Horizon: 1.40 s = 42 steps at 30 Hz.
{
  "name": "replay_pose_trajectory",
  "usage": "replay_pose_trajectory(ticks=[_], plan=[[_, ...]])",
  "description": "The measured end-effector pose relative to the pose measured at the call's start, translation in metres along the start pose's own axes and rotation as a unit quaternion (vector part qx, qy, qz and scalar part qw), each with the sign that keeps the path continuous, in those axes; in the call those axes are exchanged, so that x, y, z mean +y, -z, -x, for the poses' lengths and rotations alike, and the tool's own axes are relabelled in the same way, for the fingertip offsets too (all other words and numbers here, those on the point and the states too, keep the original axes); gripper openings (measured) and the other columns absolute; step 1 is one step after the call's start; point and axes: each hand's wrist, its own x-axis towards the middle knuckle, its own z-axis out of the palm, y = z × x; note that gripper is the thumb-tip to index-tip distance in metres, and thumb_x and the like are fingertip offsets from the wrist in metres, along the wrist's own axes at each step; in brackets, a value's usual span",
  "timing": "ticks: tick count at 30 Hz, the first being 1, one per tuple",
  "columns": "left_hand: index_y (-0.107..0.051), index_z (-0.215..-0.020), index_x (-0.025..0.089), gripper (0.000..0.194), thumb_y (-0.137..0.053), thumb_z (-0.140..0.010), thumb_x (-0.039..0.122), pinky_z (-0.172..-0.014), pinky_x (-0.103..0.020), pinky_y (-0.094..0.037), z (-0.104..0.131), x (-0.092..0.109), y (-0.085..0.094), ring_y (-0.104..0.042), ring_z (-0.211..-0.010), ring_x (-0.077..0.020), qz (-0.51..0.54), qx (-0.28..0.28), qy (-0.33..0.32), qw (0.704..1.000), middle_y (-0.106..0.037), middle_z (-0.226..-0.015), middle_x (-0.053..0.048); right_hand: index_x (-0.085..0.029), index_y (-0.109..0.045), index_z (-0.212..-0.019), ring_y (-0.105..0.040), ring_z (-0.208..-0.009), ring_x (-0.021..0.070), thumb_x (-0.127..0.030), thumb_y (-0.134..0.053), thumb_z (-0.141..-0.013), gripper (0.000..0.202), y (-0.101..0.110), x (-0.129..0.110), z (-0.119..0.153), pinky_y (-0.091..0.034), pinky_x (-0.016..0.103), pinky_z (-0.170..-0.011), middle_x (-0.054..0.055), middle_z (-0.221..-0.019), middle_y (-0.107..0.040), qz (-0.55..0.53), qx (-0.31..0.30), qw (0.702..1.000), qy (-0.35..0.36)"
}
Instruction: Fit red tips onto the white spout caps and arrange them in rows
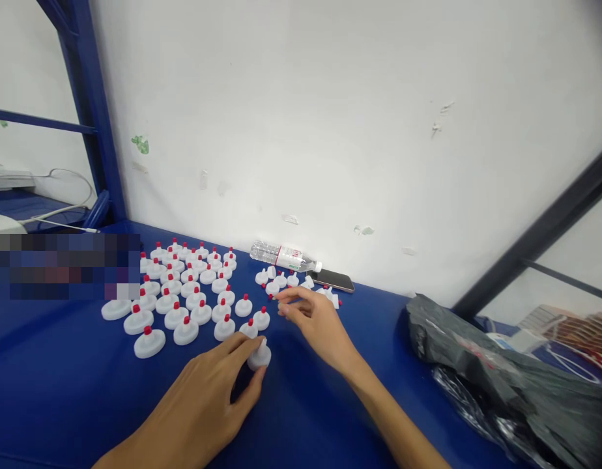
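Note:
My left hand is closed on a round white lid with a narrow spout, thumb and fingers at its edges. No red tip shows on this lid. My right hand reaches forward over the blue table, fingers curved and slightly apart. Its fingertips are close to a small red cap beside loose small white pieces; whether they touch it is hard to make out. To the left stand many white lids with red tips, such as one nearby lid, upright in loose rows.
A clear plastic bottle lies on its side by the wall, with a dark phone next to it. Crumpled grey plastic bags cover the right side of the blue table. A blue metal frame post rises at left.

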Motion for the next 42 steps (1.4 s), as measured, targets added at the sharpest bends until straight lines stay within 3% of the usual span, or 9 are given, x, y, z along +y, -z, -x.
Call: replay_pose_trajectory(ticks=[3, 9, 15, 30, 38, 42], plan=[[-0.066, -0.111, 0.023, 0.023, -0.048, -0.101, 0.033, -0.059, -0.028, -0.049, 0.0, 0.0, 0.001, -0.069, -0.073, -0.0202, -0.006, -0.004, -0.001, 1.0, -0.072, -0.096, -0.005, -0.023, -0.075, -0.103, -0.073, -0.089, 0.0188, -0.034, -0.074, -0.087, 0.019, -0.004, -0.011, 0.003, -0.057, 0.031, -0.082, 0.002, -0.094, -0.075, -0.106, -0.044, 0.993, -0.015], [-0.065, -0.106, 0.025, 0.021, -0.047, -0.102, 0.035, -0.054, -0.029, -0.043, 0.0, 0.001, 0.005, -0.062, -0.061, -0.0176, 0.0, -0.019, 0.005, 1.0, -0.069, -0.083, -0.001, -0.022, -0.076, -0.096, -0.073, -0.088, 0.0174, -0.033, -0.085, -0.078, 0.023, -0.013, -0.019, 0.01, -0.056, 0.03, -0.083, 0.001, -0.092, -0.076, -0.197, -0.103, 0.975, -0.01], [-0.066, -0.112, 0.024, 0.024, -0.046, -0.103, 0.035, -0.057, -0.028, -0.043, 0.0, 0.003, 0.007, -0.06, -0.059, -0.0152, 0.018, -0.025, 0.003, 1.0, -0.07, -0.085, 0.0, -0.021, -0.076, -0.085, -0.072, -0.085, 0.0175, -0.037, -0.087, -0.075, 0.022, -0.015, -0.018, 0.011, -0.055, 0.031, -0.084, 0.001, -0.089, -0.076, -0.183, -0.104, 0.978, -0.007], [-0.066, -0.114, 0.025, 0.024, -0.049, -0.102, 0.037, -0.063, -0.028, -0.046, 0.002, 0.003, 0.007, -0.061, -0.064, -0.014, 0.051, -0.022, 0.013, 0.998, -0.07, -0.088, 0.002, -0.019, -0.081, -0.085, -0.073, -0.08, 0.015, -0.027, -0.09, -0.072, 0.018, -0.021, -0.012, 0.01, -0.056, 0.025, -0.077, 0.002, -0.084, -0.079, -0.264, -0.106, 0.958, -0.041], [-0.068, -0.103, 0.025, 0.021, -0.049, -0.101, 0.035, -0.061, -0.028, -0.043, -0.001, 0.003, 0.007, -0.06, -0.063, -0.0151, 0.038, -0.015, 0.015, 0.999, -0.068, -0.084, 0.001, -0.02, -0.081, -0.083, -0.072, -0.078, 0.0141, -0.026, -0.09, -0.071, 0.016, -0.022, -0.011, 0.01, -0.055, 0.024, -0.075, 0.001, -0.083, -0.078, -0.247, -0.113, 0.962, -0.034], [-0.067, -0.108, 0.026, 0.021, -0.05, -0.101, 0.036, -0.06, -0.027, -0.044, 0.002, 0.002, 0.007, -0.06, -0.061, -0.0131, 0.052, -0.005, 0.022, 0.998, -0.069, -0.085, 0.003, -0.02, -0.08, -0.084, -0.07, -0.075, 0.0142, -0.029, -0.091, -0.071, 0.018, -0.021, -0.01, 0.009, -0.053, 0.025, -0.072, 0.001, -0.083, -0.076, -0.207, -0.108, 0.972, -0.032]])
